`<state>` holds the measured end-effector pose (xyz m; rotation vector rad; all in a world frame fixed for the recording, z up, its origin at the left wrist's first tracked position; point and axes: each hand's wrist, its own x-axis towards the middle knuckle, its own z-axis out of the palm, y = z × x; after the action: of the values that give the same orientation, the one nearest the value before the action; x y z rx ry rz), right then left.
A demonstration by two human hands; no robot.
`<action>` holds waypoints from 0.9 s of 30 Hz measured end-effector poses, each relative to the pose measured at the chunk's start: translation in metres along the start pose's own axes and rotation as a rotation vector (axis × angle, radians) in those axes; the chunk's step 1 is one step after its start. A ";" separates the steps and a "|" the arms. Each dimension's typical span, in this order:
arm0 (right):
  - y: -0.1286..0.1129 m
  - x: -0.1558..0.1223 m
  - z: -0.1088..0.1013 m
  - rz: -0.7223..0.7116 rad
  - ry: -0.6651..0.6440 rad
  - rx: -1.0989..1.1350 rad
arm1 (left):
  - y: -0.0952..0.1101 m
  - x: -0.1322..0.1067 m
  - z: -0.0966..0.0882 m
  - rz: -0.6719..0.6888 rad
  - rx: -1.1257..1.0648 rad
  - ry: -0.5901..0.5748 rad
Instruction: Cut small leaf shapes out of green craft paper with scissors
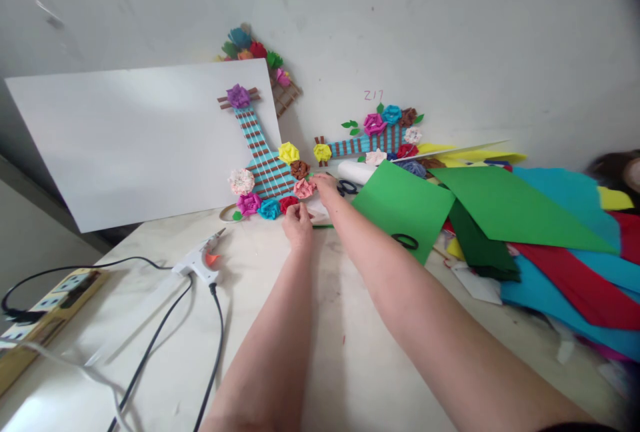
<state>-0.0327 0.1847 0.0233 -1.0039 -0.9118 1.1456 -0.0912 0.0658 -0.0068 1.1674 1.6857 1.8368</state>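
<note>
A blue paper guitar point(260, 155) with brown stripes, white strings and paper flowers around its edge leans upright against a white board. My left hand point(299, 224) is closed in a pinch beside the red paper flower point(289, 204) at its lower right; what the fingers hold is hidden. My right hand point(326, 187) reaches to the right edge of the pink paper flower point(304, 188). Its fingers are bent together there, near a bit of green, and their tips are hard to make out. A white sheet point(319, 209) lies between the hands.
A white glue gun point(197, 262) with cords lies left, near a power strip point(60, 299). Black-handled scissors point(347, 187) lie past my right forearm. Green sheets point(405, 202) and coloured paper pile up right. A second guitar point(367, 143) and the white board point(150, 145) stand behind.
</note>
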 end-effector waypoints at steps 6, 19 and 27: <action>-0.005 -0.006 0.000 0.034 0.018 0.063 | 0.000 0.000 0.000 0.006 -0.020 -0.005; -0.006 -0.009 -0.002 0.037 0.000 0.059 | -0.001 0.000 0.000 -0.003 0.004 -0.027; -0.003 -0.007 -0.002 0.057 -0.010 0.013 | -0.001 0.000 0.000 -0.006 0.011 -0.020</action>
<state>-0.0312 0.1770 0.0247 -1.0195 -0.8874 1.2035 -0.0916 0.0661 -0.0076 1.1800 1.6893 1.8086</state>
